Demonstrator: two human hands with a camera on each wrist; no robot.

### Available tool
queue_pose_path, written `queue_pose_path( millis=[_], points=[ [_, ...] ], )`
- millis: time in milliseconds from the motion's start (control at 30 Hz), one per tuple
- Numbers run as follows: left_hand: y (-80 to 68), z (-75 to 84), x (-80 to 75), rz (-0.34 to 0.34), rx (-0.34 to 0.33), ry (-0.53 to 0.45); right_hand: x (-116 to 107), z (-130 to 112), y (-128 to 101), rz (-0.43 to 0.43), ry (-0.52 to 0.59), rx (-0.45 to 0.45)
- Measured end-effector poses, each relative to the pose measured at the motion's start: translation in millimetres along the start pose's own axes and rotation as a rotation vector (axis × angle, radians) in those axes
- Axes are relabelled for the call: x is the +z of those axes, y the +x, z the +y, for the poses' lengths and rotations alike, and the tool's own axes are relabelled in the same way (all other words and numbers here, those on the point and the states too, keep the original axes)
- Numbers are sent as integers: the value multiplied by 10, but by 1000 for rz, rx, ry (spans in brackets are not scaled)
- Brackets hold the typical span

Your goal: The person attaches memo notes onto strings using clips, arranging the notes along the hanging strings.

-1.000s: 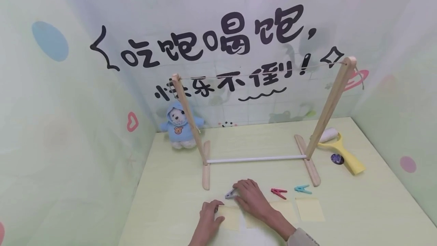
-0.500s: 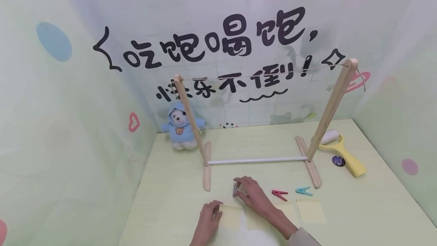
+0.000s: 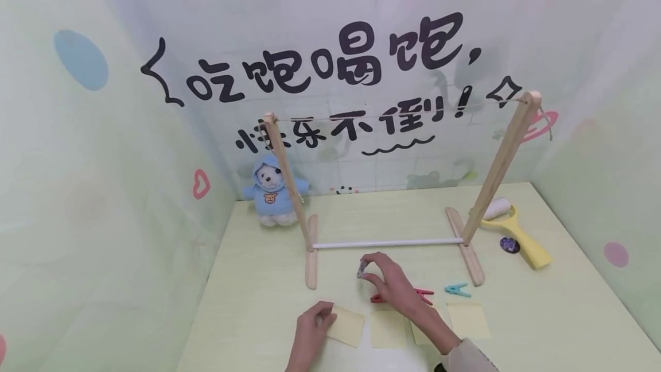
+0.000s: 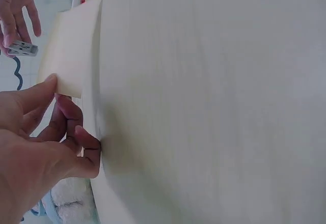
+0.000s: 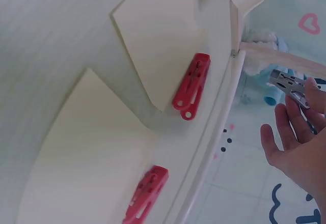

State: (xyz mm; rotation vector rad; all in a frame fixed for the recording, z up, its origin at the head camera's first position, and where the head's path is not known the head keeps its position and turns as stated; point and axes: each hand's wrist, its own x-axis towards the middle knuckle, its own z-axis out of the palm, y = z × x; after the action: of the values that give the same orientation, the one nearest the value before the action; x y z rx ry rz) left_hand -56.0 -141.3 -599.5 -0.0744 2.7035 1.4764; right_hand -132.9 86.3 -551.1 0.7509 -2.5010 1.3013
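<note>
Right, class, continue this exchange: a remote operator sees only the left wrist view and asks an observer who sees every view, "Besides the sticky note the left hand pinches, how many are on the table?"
Observer: Three sticky notes lie on the table in a row, as the head view shows.
Operator: Is there a clothespin lying there that isn't red?
Observer: Yes, a turquoise clothespin lies beyond the far edge of the rightmost note.
Operator: And what lies at the far right of the table?
Observer: A yellow-handled lint roller, partly behind the wooden stand's right post.
</note>
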Motion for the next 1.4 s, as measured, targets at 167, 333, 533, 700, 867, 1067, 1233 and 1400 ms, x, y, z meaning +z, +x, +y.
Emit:
queue_pose_path(
  millis=[167,333,533,700,867,1067,1233,1400],
  points=[
    [97,144,-46,47,-43,-49,-248,-101,125,30,-20,-104],
    [313,401,-162,111,90,-146,-619,-296,344,69,33,-185],
    [630,928,-413,172,249,-265,-1037,-611,607,139,55,-241],
    [887,1413,-650,185,336,-343,-1355,-907,887,203,45,-309],
    [1072,1853,-849,187,394,-407,-1604,-1157,1155,261,47,-378],
    [1233,2250,-1003,191,418,-494,-1843,-1382,1439,320,47,-392],
    [1333,2472,-1085,175,409,-527,-1996,-1498,1672,353,62,-387],
    [1394,2620,-1168,185,423,-539,-2085,-1580,1875,365,76,-392]
  ],
)
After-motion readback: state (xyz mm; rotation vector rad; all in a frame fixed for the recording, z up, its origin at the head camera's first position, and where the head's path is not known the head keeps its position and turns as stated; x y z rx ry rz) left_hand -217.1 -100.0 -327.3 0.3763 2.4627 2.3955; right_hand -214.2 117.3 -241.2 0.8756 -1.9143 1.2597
